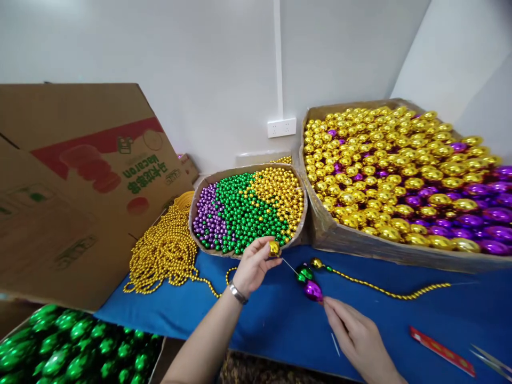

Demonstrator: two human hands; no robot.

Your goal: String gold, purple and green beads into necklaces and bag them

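Observation:
My left hand [253, 268], with a metal band at its wrist, pinches a shiny gold bead [274, 248] between thumb and fingers. A thin pale string [289, 265] runs from that bead down to a green bead [304, 274]. Directly below the green one hangs a purple bead [313, 291]. My right hand [356, 333] is closed, its fingertips pinching at the lower end of the purple bead. Just behind these lies a strand of small gold beads [384, 291] on the blue cloth [256, 325], with a larger gold bead [317, 263] at its left end.
A box of small beads [298, 226] stands behind my hands. Right of it is a large box [360, 245] of gold and purple beads. Gold bead strands [168, 253] heap beside a cardboard carton [80, 213]. Green beads [80, 341], a red strip [442, 352] and tweezers-like metal [492, 358] lie nearer.

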